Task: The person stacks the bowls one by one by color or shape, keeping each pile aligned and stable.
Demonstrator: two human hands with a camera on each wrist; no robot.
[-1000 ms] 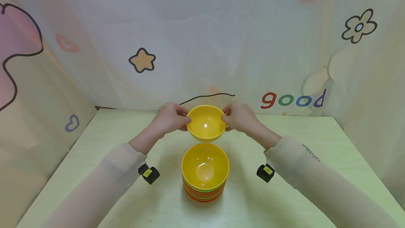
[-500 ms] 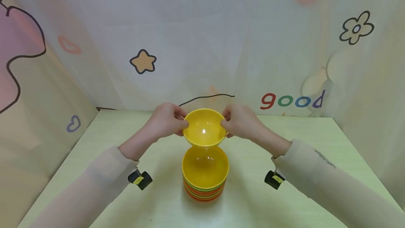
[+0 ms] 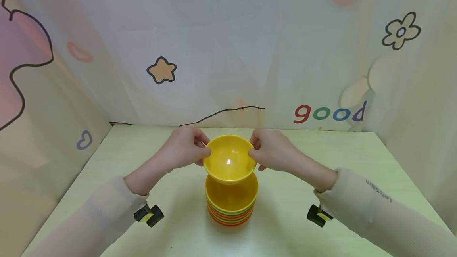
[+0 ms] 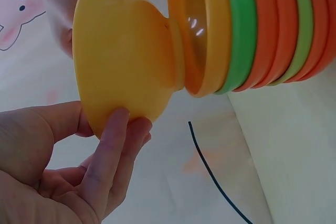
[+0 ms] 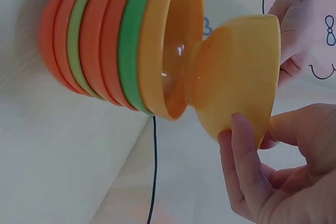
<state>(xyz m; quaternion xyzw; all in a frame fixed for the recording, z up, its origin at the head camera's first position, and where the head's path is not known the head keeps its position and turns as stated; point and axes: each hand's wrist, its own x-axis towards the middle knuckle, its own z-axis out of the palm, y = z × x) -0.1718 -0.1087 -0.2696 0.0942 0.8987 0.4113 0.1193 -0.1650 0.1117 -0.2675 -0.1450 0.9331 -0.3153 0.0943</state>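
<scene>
A yellow bowl (image 3: 229, 162) is held up between both hands, its inside tipped toward the head camera. My left hand (image 3: 185, 148) pinches its left rim, thumb inside and fingers on the outer wall. On the opposite rim my right hand (image 3: 273, 150) has the same kind of pinch. Just beneath, a stack of nested bowls (image 3: 231, 213) stands on the table, a yellow one uppermost. Green and orange bowls (image 4: 275, 30) show below that in the left wrist view. The held bowl's foot (image 5: 193, 74) is right at the top bowl's mouth; whether they touch I cannot tell.
The pale green table (image 3: 143, 241) reaches back to a printed cloth backdrop (image 3: 214, 50), with cloth sides left and right. Each forearm wears a small black camera, one at the left cuff (image 3: 149, 215) and one at the right cuff (image 3: 319, 215).
Both hands have brought the yellow bowl down and nearer, from behind the stack to its mouth. The bowl now overlaps the far part of the stack's top. The stack stays put.
</scene>
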